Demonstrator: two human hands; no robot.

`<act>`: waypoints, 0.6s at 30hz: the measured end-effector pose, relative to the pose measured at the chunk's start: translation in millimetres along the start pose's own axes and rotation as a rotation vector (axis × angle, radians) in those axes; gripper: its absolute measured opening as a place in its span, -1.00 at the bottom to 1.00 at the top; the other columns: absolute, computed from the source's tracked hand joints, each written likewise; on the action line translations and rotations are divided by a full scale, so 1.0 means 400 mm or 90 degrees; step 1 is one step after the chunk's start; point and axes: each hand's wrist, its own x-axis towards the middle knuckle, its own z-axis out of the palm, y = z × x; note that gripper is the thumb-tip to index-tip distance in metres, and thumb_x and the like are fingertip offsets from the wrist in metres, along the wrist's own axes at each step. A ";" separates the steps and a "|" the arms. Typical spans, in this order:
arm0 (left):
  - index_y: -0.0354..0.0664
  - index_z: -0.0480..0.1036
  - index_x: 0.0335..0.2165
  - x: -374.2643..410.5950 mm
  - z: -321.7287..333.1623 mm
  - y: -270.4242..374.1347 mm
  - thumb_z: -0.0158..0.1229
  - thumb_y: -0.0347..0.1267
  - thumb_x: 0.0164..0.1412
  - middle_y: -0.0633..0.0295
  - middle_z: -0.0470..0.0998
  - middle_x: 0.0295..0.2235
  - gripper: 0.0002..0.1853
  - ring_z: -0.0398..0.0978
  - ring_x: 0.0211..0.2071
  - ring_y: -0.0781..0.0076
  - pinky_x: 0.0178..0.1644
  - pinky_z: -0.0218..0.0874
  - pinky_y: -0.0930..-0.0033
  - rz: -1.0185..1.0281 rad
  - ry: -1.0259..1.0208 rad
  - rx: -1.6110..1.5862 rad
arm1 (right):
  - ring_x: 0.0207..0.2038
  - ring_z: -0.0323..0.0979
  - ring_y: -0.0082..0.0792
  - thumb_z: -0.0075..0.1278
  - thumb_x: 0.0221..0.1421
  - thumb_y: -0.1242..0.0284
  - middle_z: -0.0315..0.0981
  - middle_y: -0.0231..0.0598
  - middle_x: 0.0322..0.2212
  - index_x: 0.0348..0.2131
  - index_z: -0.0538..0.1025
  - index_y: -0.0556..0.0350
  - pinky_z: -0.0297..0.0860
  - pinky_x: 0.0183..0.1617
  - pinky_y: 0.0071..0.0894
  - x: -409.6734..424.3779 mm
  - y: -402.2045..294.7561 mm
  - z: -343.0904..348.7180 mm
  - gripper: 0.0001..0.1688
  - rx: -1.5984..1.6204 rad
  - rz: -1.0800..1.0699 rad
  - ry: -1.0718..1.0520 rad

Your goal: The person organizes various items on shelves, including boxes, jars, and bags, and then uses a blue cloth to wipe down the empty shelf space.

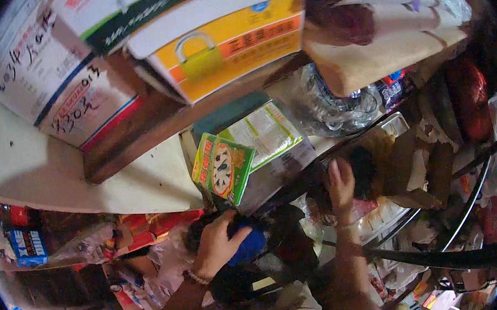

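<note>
My left hand [222,244], with a beaded bracelet at its wrist, has its fingers apart beside dark and blue items just below the shelf. Near its fingertips, a green and yellow printed packet [226,168] lies tilted over another green and white packet [266,132]. Both rest on a box [278,174] covered in plastic. To the right, my right hand [341,184] is raised near a dark object, its fingers partly blurred; I cannot tell whether it touches anything. Nothing shows in the left hand.
A yellow box with a padlock picture [236,42] and white cartons bearing handwriting [84,104] stand on the upper shelf. Clear plastic bags [338,104] lie at right, above an open cardboard box [418,173]. A black curved bar [445,257] crosses the lower right. Packaged goods fill the lower left shelf.
</note>
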 end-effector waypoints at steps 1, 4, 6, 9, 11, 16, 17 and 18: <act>-0.21 0.39 -0.23 -0.036 -0.003 -0.019 0.23 -0.23 -0.04 -0.03 0.48 -0.32 -0.59 0.49 -0.38 0.07 -0.33 0.33 0.29 -0.052 -0.026 -0.070 | -0.16 0.31 -0.35 -0.06 0.13 0.33 0.36 -0.18 -0.16 -0.06 0.32 0.31 0.25 -0.09 -0.44 0.044 -0.067 0.034 -0.54 -0.005 -0.032 -0.055; -0.25 0.44 -0.35 -0.096 -0.041 -0.010 0.25 -0.31 -0.05 0.05 0.52 -0.44 -0.71 0.51 -0.45 0.14 -0.38 0.32 0.33 -0.063 -0.054 -0.147 | -0.26 0.39 -0.33 -0.05 0.13 0.34 0.45 -0.12 -0.26 -0.15 0.39 0.32 0.29 -0.17 -0.42 0.228 -0.080 0.121 -0.61 -0.226 -0.159 -0.165; -0.26 0.46 -0.38 -0.121 -0.133 0.056 0.26 -0.34 -0.07 0.09 0.53 -0.47 -0.74 0.50 -0.47 0.16 -0.37 0.31 0.30 -0.152 -0.155 -0.161 | -0.21 0.40 -0.30 -0.14 0.17 0.28 0.43 -0.04 -0.21 -0.13 0.39 0.31 0.28 -0.12 -0.39 0.355 -0.030 0.130 -0.57 -0.354 -0.272 -0.313; -0.22 0.47 -0.40 -0.146 -0.235 0.061 0.27 -0.34 -0.08 0.15 0.52 -0.51 -0.75 0.48 -0.51 0.23 -0.38 0.30 0.32 0.051 -0.084 -0.036 | -0.05 0.33 -0.26 -0.25 0.19 0.12 0.33 0.00 -0.07 -0.07 0.39 0.23 0.20 0.02 -0.37 0.459 0.046 0.094 -0.44 -0.433 -0.242 -0.403; -0.17 0.47 -0.39 -0.184 -0.288 0.049 0.30 -0.32 -0.11 0.23 0.49 -0.56 -0.73 0.45 -0.55 0.33 -0.39 0.29 0.34 0.111 0.017 0.048 | 0.04 0.23 -0.29 -0.27 0.17 0.04 0.23 -0.04 0.02 0.00 0.32 0.21 0.11 0.10 -0.40 0.485 0.108 0.098 -0.35 -0.352 -0.092 -0.438; -0.09 0.45 -0.33 -0.099 -0.360 0.114 0.35 -0.32 -0.18 0.42 0.35 -0.60 -0.65 0.33 -0.56 0.50 -0.41 0.27 0.35 0.425 0.086 0.300 | 0.07 0.15 -0.37 -0.35 0.15 -0.08 0.20 -0.18 0.05 0.06 0.26 0.25 -0.04 0.18 -0.51 0.438 0.068 0.185 -0.20 -0.337 0.115 -0.406; -0.10 0.44 -0.34 -0.078 -0.358 0.122 0.33 -0.33 -0.16 0.42 0.35 -0.59 -0.67 0.33 -0.55 0.50 -0.41 0.27 0.35 0.443 0.095 0.315 | 0.05 0.17 -0.36 -0.37 0.15 -0.10 0.22 -0.19 0.03 0.05 0.27 0.26 -0.04 0.17 -0.52 0.429 0.056 0.185 -0.18 -0.352 0.104 -0.411; -0.11 0.44 -0.34 -0.061 -0.355 0.124 0.32 -0.34 -0.14 0.41 0.35 -0.59 -0.68 0.32 -0.54 0.50 -0.41 0.27 0.35 0.463 0.111 0.333 | 0.02 0.20 -0.36 -0.43 0.15 -0.12 0.25 -0.19 0.01 0.05 0.28 0.26 0.00 0.15 -0.52 0.444 0.053 0.205 -0.17 -0.391 0.098 -0.448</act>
